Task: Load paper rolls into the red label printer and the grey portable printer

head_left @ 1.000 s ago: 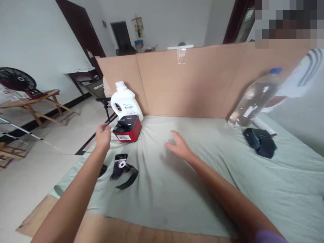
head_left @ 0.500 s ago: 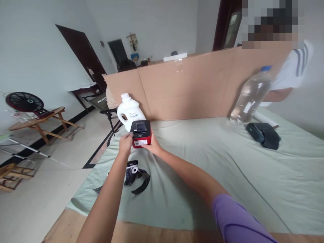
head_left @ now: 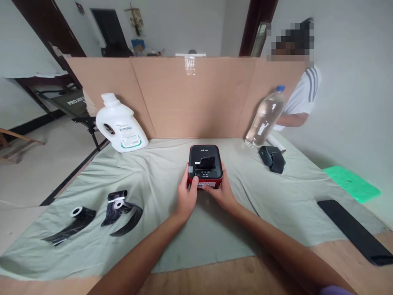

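A small boxy device [head_left: 205,153], black on top with red sides, is between my two hands at the middle of the cloth. On its top a small dark piece [head_left: 207,162] stands up, and a white label runs along the side facing me. My left hand [head_left: 187,196] grips its left side, thumb at the near corner. My right hand [head_left: 223,190] closes around the right side, some fingers by the label. Whether the device rests on the cloth or is slightly lifted, I cannot tell.
Black film rolls [head_left: 118,207] lie at the left. A white jug [head_left: 123,127] and a water bottle [head_left: 265,119] stand before a cardboard screen [head_left: 196,102]. A dark strapped item [head_left: 272,159], a black slab [head_left: 353,229] and a green sheet [head_left: 353,184] are rightward. A person [head_left: 301,94] is behind.
The boxy device has moved from beside the white jug to the middle of the cloth, held in both hands. The view has turned right, bringing the black slab and green sheet in.
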A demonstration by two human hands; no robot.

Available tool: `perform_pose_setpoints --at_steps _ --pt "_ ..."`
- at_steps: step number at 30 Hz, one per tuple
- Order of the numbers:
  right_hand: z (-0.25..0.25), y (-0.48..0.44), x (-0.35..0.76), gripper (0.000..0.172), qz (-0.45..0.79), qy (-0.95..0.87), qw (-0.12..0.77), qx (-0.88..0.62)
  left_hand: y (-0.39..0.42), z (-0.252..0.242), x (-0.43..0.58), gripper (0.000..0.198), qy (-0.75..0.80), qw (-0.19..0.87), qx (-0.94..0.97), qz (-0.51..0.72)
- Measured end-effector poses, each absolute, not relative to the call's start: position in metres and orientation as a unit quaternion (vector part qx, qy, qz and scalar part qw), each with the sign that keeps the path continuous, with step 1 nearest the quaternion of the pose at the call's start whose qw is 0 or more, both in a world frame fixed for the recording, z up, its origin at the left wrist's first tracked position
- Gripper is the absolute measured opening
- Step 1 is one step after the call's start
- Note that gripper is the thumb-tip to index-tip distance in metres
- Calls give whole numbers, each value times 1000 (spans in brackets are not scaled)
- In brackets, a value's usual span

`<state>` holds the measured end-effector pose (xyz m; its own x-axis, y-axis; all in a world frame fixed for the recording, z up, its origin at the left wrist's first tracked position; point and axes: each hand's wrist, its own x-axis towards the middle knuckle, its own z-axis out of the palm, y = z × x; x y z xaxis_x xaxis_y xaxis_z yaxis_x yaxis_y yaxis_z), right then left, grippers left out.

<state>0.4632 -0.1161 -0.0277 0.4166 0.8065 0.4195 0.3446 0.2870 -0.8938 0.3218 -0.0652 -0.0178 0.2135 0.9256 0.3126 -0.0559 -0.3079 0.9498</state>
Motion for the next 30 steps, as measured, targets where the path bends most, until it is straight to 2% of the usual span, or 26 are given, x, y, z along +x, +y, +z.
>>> perform_pose_setpoints --at_steps 11,20,30 --pt "-42 -123 460 111 234 -488 611 -578 -71 -32 316 61 393 481 620 479" --pt "-46 -125 464 112 172 -498 574 -627 -71 -38 314 63 386 492 622 471" --pt "-46 -126 463 107 177 -501 568 -629 -70 -36 314 61 388 495 619 470"
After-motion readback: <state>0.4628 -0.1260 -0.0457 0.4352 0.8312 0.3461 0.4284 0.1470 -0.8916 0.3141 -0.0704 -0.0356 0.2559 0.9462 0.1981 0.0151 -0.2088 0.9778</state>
